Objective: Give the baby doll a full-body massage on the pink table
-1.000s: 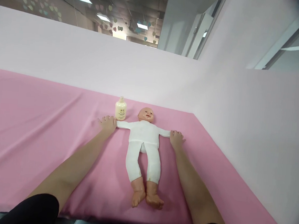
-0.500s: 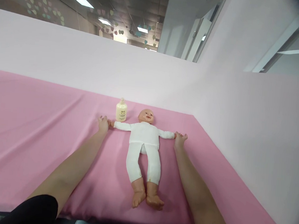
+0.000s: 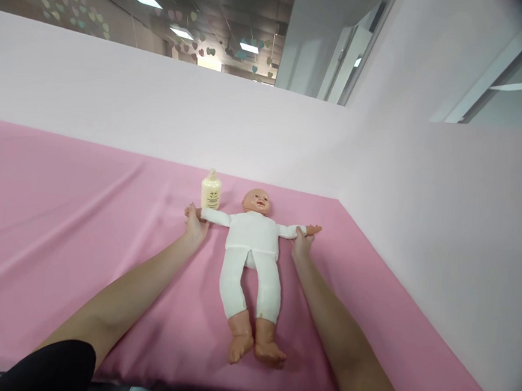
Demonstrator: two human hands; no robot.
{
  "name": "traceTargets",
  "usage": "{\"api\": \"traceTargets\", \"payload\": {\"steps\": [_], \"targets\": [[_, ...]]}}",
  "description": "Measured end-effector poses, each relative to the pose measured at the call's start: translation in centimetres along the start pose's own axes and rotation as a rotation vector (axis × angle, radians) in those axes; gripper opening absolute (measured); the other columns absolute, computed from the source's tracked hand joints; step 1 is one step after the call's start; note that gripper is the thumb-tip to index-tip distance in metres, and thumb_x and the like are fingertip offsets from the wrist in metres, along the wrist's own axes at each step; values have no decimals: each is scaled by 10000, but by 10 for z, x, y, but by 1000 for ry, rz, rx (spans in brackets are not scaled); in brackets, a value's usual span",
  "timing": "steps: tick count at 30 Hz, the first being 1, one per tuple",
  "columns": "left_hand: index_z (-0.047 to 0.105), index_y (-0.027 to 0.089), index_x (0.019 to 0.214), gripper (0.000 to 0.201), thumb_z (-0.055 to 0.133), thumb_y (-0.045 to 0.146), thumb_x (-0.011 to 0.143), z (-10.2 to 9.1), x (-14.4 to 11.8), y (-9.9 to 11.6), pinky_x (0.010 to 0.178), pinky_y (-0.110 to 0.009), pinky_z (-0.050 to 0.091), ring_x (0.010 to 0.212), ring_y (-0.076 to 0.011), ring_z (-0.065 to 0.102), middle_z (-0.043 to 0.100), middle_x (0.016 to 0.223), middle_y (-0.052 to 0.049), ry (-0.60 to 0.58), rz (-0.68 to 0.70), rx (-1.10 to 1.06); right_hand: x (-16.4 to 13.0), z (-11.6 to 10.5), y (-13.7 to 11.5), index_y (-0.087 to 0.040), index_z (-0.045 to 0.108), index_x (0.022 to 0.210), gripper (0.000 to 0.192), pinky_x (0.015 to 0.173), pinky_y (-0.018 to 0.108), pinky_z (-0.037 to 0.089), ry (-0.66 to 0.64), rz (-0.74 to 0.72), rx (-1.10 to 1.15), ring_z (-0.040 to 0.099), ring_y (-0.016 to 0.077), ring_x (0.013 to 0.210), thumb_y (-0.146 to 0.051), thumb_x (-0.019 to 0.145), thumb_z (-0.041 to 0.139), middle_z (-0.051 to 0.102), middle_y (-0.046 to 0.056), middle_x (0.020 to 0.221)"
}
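A baby doll (image 3: 253, 234) in a white top and trousers lies on its back, arms stretched out to both sides, bare feet toward me. My left hand (image 3: 196, 220) is closed around the doll's wrist and hand on the left. On the other side, my right hand (image 3: 303, 241) grips the doll's forearm near the cuff, and the doll's small hand sticks out beyond my fingers. Just behind my left hand stands a pale yellow pump bottle (image 3: 211, 193) with dark print, upright near the doll's head.
The doll lies on a padded surface with a pink cover (image 3: 60, 216), creased on the left. A white wall (image 3: 160, 103) rises behind it and another along the right. Above the back wall is a window (image 3: 188, 27) with heart decorations.
Both my hands have moved inward, from the doll's hands at the outer ends to its wrist and forearm. The doll's arms stay outstretched, and the bottle has not moved.
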State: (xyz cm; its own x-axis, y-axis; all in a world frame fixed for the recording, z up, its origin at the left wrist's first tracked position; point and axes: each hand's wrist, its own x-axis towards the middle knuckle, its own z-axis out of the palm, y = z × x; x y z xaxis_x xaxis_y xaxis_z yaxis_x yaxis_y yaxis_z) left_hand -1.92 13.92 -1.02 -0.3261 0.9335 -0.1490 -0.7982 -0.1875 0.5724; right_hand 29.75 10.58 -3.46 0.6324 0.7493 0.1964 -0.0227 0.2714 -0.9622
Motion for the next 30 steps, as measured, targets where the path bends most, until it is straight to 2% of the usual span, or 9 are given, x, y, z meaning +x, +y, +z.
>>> {"api": "traceTargets", "payload": {"steps": [3,6,10,13,17,20,25,27,30], "targets": [[361,268,868,204,557,318,842,1,-1,-6,830,-323,536,915,-139,614,564,886,32,4,105,68,1,0,-1,-263,69,1423,850,867,412,528,6,30,33,485,224,1212,-408,734,545,302,118,1434],[354,285,963,341,624,189,778,-1,2,-10,882,-327,516,998,-154,598,565,1047,2,-40,127,198,3,0,2,-263,77,1420,828,934,427,487,18,-35,-2,436,221,1258,-400,743,534,274,109,1449],[283,276,1178,514,592,176,778,-9,15,-15,918,-359,492,1112,-183,554,468,1261,-84,-67,201,390,6,-2,5,-241,90,1417,797,1030,450,393,25,-109,-58,335,217,1328,-375,755,514,212,102,1477],[216,249,1299,624,572,205,788,-12,22,-18,964,-349,451,1189,-196,500,420,1323,-122,-126,330,583,4,-3,2,-226,110,1415,748,1066,457,336,-12,-189,-103,276,213,1358,-345,777,481,175,101,1493],[223,274,1371,641,550,272,820,-4,12,-21,1066,-347,329,1266,-185,415,392,1385,-86,-309,473,813,-5,2,-10,-204,180,1402,690,1106,431,265,-115,-387,-140,259,191,1365,-262,778,470,219,93,1489],[218,263,1408,629,502,275,847,5,-1,-25,1089,-385,278,1271,-197,392,394,1392,-83,-505,559,1013,-14,8,-17,-197,253,1382,612,1100,417,273,-241,-493,-215,319,180,1332,-211,797,433,318,92,1451],[375,210,1371,487,370,194,884,3,-8,-37,1037,-461,314,1205,-249,408,468,1289,-113,-831,697,1464,-23,15,-13,-204,498,1243,516,1033,425,357,-465,-613,-566,456,202,1172,-77,765,352,533,84,1230],[392,227,1365,480,332,176,892,1,-8,-40,1009,-468,341,1189,-255,402,468,1277,-107,-883,719,1556,-24,17,-11,-215,544,1207,538,1019,428,369,-517,-657,-674,457,210,1146,-41,744,331,540,80,1190],[382,235,1372,487,338,181,890,0,-7,-41,995,-473,354,1179,-266,391,454,1283,-104,-895,717,1620,-23,18,-10,-227,556,1199,556,1013,429,374,-553,-701,-725,452,216,1132,-23,737,323,543,76,1164]]}}
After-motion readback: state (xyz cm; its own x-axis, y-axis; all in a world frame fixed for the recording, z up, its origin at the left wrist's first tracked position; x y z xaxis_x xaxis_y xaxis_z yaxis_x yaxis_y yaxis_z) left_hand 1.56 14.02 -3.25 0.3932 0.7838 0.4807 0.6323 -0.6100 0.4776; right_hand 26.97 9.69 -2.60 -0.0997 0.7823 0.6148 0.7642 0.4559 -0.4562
